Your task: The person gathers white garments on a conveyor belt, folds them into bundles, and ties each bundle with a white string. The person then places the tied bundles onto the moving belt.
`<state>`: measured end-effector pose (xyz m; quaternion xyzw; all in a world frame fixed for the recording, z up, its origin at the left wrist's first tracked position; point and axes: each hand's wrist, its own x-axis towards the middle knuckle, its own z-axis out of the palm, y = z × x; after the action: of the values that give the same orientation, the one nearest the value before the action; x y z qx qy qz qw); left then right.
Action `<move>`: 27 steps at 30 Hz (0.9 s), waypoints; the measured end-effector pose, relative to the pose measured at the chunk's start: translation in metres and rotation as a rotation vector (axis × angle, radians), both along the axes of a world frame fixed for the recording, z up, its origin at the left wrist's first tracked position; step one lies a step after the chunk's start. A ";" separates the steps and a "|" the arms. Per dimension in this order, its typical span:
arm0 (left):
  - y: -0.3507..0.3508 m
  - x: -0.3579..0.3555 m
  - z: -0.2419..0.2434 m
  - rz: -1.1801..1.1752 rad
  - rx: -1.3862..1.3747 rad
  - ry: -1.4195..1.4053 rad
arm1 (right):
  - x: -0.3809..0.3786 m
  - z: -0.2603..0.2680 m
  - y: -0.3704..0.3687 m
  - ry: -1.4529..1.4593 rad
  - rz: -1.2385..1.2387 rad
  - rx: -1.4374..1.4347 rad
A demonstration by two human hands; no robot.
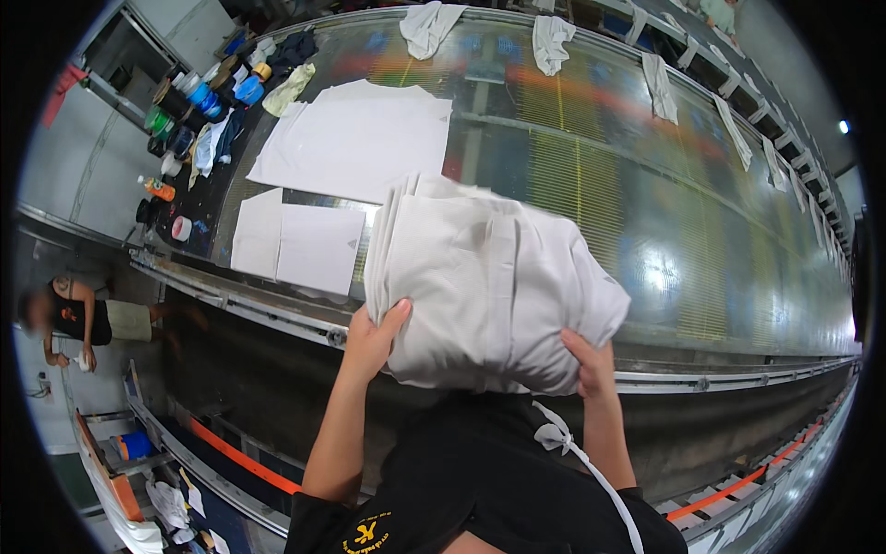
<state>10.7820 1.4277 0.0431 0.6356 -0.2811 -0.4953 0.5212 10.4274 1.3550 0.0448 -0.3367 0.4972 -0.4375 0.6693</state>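
Note:
A thick folded bundle of white fabric is held in front of my body, above the near edge of a long glossy table. My left hand grips its lower left side, thumb on top. On the lower right side my right hand holds it the same way; the fingers of both hands are partly hidden beneath the cloth. Beyond the bundle, a large flat white fabric panel lies on the table. Two smaller white pieces lie side by side nearer the table's left end.
Paint tubs, rags and an orange bottle crowd the table's left end. White cloths hang along the far rail. A metal rail edges the near side. Another person is at the far left. An orange-striped rack stands behind me.

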 end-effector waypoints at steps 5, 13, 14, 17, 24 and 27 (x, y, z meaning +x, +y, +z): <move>-0.042 0.014 -0.120 0.089 0.557 -0.244 | 0.016 -0.107 -0.030 -0.014 -0.093 0.594; -0.046 0.024 -0.154 0.416 0.516 0.189 | -0.012 -0.170 -0.028 0.195 -0.294 0.566; -0.048 0.027 -0.150 0.367 0.593 0.220 | -0.008 -0.169 -0.027 0.268 -0.255 0.538; -0.056 0.039 -0.135 0.160 0.763 0.311 | 0.008 -0.151 -0.029 0.461 -0.086 0.429; -0.063 0.049 -0.101 -0.247 0.507 -0.477 | 0.022 -0.112 -0.056 0.311 0.102 0.540; -0.062 0.053 -0.098 -0.251 0.337 -0.591 | 0.023 -0.118 -0.053 0.306 0.134 0.298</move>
<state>10.8353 1.3659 -0.0547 0.7888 -0.4101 -0.3897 0.2406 10.4509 1.3022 -0.0729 -0.3290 0.6286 -0.2578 0.6559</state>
